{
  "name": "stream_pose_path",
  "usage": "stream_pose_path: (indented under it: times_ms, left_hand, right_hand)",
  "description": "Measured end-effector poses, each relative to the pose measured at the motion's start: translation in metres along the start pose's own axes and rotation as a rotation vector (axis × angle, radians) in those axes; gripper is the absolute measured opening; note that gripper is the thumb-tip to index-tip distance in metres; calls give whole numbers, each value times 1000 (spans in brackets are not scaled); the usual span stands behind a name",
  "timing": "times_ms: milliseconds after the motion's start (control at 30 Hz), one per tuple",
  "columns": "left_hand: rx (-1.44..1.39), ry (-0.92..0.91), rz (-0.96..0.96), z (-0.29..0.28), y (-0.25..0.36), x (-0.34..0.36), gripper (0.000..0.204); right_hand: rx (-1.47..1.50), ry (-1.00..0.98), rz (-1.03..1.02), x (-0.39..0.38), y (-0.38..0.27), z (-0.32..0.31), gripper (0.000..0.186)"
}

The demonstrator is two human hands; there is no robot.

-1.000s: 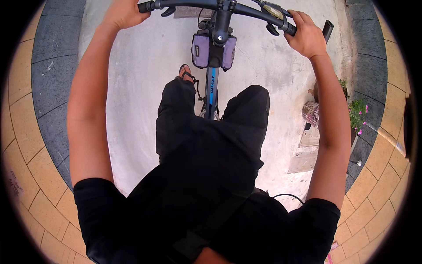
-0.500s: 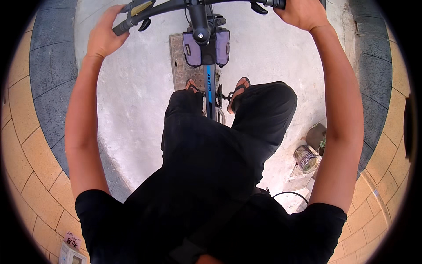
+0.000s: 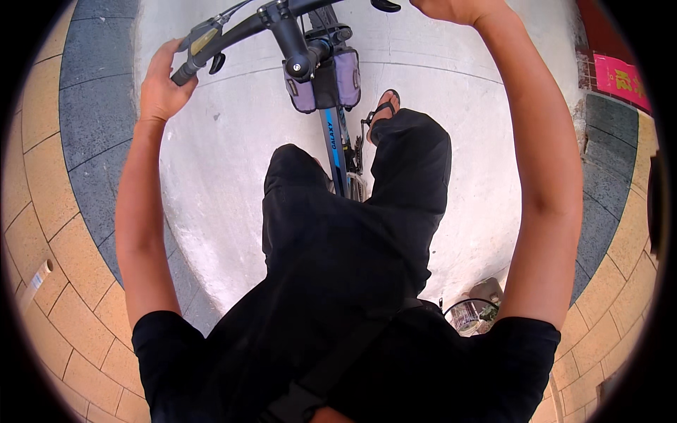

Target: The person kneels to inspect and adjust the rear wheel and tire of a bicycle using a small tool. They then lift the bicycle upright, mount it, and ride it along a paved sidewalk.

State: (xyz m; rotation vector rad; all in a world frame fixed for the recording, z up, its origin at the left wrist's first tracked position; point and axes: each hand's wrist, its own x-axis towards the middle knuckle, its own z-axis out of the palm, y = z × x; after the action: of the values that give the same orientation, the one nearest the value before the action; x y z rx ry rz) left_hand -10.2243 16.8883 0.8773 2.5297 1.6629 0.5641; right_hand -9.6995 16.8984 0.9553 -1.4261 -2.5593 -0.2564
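I sit astride a bicycle, its black handlebar (image 3: 243,29) angled with the left end nearer me. My left hand (image 3: 161,88) is closed around the left grip (image 3: 185,74), beside a brake lever (image 3: 217,65). At the top edge my right hand (image 3: 455,8) is curled at the bar's right end; its fingertips and grip are cut off. Another brake lever (image 3: 385,5) shows left of it. A purple and black frame bag (image 3: 347,77) straddles the dark top tube (image 3: 331,144) behind the stem (image 3: 297,65). My right foot in a black flip-flop (image 3: 384,113) is forward; the left is mostly hidden.
Pale concrete ground (image 3: 218,155) lies below the bicycle. Dark grey tiles (image 3: 99,113) and yellow tiles (image 3: 46,106) border both sides. Plant pots (image 3: 486,292) stand near my right arm, a pink sign (image 3: 620,81) at the far right, a pale tube (image 3: 35,282) at left.
The handlebar has turned left: its left end came nearer, its right end went past the top edge. My right foot rose. The ground cover left view, and the pots slid back toward me.
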Motion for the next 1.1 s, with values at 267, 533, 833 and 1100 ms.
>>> stream_pose_path:
  times_ms: [267, 533, 833, 1100]
  left_hand:
    - [-8, 16, -8, -22, -112, 320, 77]
    - [94, 49, 127, -85, -253, 713, 78]
    - [17, 1, 14, 28, -269, 1073, 73]
    - [65, -37, 60, 55, -378, 1395, 74]
  right_hand:
    - [10, 19, 113, 277, 169, 48, 57]
    - [132, 35, 183, 612, 356, 55, 53]
    - [118, -94, 172, 830, 666, 140, 58]
    - [-169, -284, 254, 1095, 892, 189, 62]
